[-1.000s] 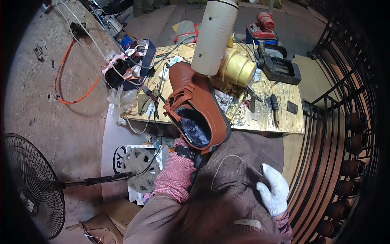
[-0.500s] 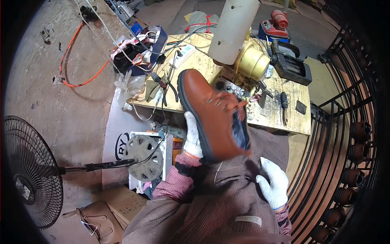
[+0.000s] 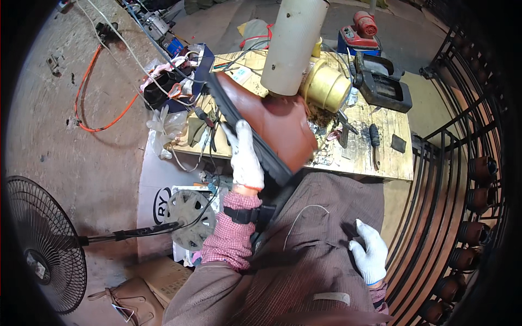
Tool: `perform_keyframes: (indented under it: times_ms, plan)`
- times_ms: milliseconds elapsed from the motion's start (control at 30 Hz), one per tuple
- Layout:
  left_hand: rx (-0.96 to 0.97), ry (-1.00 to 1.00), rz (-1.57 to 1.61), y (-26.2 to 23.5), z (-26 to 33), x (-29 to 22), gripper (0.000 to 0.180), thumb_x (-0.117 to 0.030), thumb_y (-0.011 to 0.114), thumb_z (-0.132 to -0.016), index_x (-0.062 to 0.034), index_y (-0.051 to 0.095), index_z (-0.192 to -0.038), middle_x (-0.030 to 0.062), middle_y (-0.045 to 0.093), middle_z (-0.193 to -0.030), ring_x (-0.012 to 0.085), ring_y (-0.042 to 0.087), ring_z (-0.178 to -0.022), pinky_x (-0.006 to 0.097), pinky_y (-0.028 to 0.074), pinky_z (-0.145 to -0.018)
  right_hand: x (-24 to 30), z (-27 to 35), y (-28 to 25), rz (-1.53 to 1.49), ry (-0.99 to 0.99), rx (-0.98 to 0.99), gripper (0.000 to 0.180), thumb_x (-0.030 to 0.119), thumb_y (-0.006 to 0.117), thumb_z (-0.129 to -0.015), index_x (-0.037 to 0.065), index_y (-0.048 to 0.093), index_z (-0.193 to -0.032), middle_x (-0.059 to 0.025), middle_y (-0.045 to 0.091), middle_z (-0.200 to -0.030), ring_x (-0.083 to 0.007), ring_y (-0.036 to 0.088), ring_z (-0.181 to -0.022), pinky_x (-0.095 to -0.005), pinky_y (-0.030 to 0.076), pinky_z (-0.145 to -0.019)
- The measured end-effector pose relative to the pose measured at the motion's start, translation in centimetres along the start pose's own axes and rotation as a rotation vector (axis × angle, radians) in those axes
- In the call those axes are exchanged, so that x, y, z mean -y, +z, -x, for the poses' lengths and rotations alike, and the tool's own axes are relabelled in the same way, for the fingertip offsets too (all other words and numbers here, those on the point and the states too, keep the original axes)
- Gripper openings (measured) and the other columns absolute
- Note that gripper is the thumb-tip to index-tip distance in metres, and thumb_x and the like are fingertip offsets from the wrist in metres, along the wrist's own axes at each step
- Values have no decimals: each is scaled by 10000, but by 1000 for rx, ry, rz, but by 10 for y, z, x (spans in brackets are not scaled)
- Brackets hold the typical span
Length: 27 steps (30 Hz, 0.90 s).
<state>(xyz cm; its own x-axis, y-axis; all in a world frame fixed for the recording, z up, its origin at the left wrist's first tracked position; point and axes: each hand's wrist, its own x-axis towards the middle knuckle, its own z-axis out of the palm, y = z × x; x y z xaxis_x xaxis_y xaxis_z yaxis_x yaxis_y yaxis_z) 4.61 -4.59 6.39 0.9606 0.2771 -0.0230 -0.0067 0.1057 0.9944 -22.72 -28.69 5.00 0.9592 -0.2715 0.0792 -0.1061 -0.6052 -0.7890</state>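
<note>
Since a moment ago you've rolled the brown boot (image 3: 274, 122) sole-out, left hand (image 3: 244, 157) clamped on its sole edge, right hand (image 3: 368, 255) spread flat on your lap; next, steady it for sole inspection.

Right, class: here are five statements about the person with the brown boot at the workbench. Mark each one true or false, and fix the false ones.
1. The left hand holds the brown boot. True.
2. The right hand grips a screwdriver. False: it rests empty on the lap, and the screwdriver lies on the wooden bench.
3. Both hands wear white gloves. True.
4. The standing fan sits on the bench. False: it stands on the floor at the person's left.
5. The boot's dark sole faces the person's left side. True.
</note>
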Motion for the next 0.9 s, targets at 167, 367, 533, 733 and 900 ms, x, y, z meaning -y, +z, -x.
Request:
perform_keyframes:
  times_ms: [167,367,533,733,900]
  plan:
    - [-71,5,151,32,-24,-47,1139,-550,685,-945,-31,-49,-1644,148,371,-1562,203,473,-1319,327,407,-1106,2,-24,-8,138,-96,44,525,69,800,-771,59,684,-1283,-166,716,-1192,-292,729,-931,-372,583,-815]
    - [-14,97,120,42,-30,-61,1157,-507,710,-938,-13,-71,-1634,173,296,-1621,282,440,-1393,384,393,-1147,22,-69,-11,279,-375,111,459,202,733,-873,82,672,-1312,-131,712,-1242,-298,694,-1106,-391,530,-901]
    - [-35,45,209,25,-6,-51,1130,-504,699,-950,5,-44,-1633,174,300,-1618,270,444,-1380,385,395,-1146,67,-126,3,338,-642,80,512,144,691,-882,89,617,-1386,-132,671,-1324,-301,658,-1163,-403,515,-933]
    - [18,-52,156,8,37,-40,1107,-493,702,-951,17,-5,-1633,168,320,-1607,256,439,-1371,355,394,-1126,133,-190,57,303,-1149,-28,274,126,587,-847,74,673,-1102,-140,650,-1244,-334,641,-1113,-427,520,-884]
    - [-96,89,-28,-4,18,-42,1147,-533,724,-922,-4,4,-1642,168,295,-1621,270,441,-1367,354,395,-1125,68,-143,67,609,-905,588,92,177,612,-836,121,684,-826,-105,698,-868,-294,697,-849,-436,533,-694]
